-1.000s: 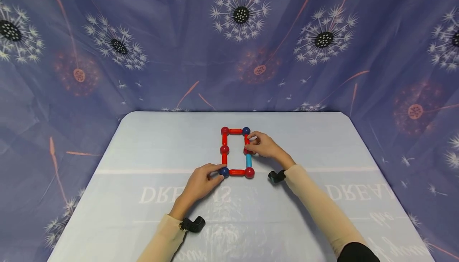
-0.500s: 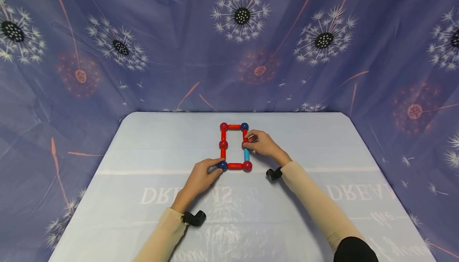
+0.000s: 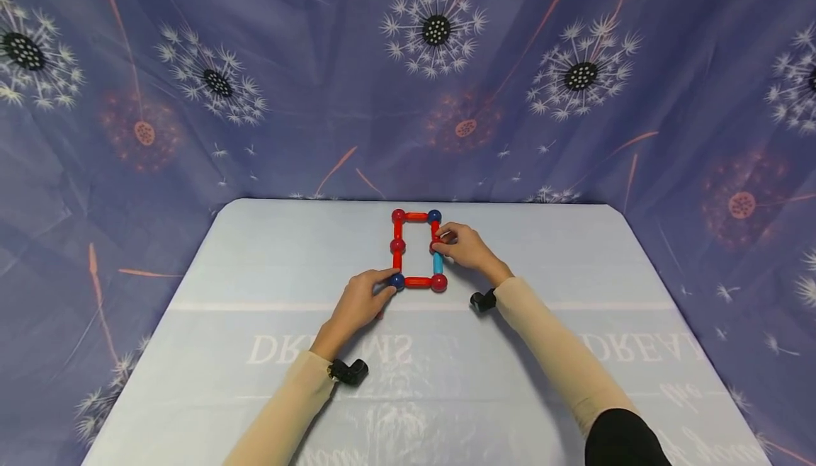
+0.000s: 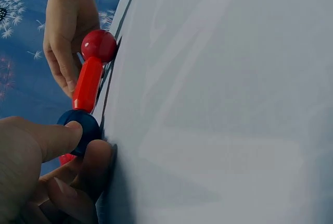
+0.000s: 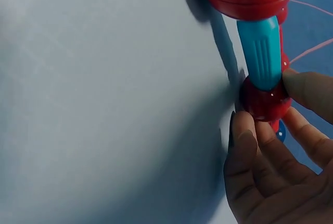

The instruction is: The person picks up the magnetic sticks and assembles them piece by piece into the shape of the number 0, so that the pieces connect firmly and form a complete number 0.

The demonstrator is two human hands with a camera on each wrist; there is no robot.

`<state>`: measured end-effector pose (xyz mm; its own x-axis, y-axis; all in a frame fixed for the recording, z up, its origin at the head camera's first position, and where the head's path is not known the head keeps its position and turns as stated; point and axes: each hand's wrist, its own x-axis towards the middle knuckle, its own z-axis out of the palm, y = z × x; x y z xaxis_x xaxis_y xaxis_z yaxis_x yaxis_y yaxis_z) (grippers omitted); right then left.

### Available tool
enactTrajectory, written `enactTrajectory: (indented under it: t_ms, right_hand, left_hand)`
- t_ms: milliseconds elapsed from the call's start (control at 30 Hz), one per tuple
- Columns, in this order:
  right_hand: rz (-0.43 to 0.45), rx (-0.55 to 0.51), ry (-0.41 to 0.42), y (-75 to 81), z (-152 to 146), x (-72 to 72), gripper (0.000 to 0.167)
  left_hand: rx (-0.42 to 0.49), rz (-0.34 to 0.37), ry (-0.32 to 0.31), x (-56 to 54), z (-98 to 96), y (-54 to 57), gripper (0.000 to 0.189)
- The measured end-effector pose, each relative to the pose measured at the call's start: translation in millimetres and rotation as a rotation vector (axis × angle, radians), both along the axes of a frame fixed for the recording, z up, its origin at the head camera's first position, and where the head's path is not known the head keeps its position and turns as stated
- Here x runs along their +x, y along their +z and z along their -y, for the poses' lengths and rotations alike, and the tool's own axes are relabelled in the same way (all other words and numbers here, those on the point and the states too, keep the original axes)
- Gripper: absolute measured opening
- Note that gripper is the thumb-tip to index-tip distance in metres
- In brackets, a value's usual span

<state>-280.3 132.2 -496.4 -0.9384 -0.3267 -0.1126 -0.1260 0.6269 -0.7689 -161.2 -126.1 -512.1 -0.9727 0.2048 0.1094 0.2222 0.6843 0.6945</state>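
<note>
A rectangular frame of balls and rods lies toward the back of the table, one short side facing the person. Its near-left corner is a dark blue ball [image 3: 397, 282], which my left hand [image 3: 359, 301] pinches between thumb and fingers. On the long right side, my right hand [image 3: 467, 246] grips a red ball [image 5: 266, 99], mostly hidden by the fingers in the head view. From that ball a light blue rod [image 3: 438, 263] runs to the red near-right corner ball [image 3: 439, 282]. The other rods, such as the near red rod [image 3: 418, 282], are red.
The white table [image 3: 287, 253] has faint printed lettering. Behind it hangs a purple cloth [image 3: 319, 98] with dandelion prints, close to the frame's far side. Black wrist cameras sit at the left wrist [image 3: 348, 372] and right wrist [image 3: 482, 302].
Both hands have slid the whole frame away from the person, toward the table's back edge. The grip of each hand on its ball looks the same.
</note>
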Motion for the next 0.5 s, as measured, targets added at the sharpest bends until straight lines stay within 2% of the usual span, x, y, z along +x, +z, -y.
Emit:
enactTrajectory:
  t_ms: [133,367,500]
  right_hand:
    - [-0.024,-0.016,-0.001,1.6,-1,-1.6,0.032]
    - [-0.044,0.002,0.027,8.5,-6,3.5,0.034]
    - [-0.095,0.061,0.020,15.6,-26,3.6,0.039]
  left_hand:
    - [0.002,-0.007,0.007,-3.7,-2.0,-1.2,0.041]
    - [0.045,0.000,0.027,1.5,7.3,-0.9,0.049]
    - [-0.027,-0.035,0.026,-2.6,26.3,7.7,0.050]
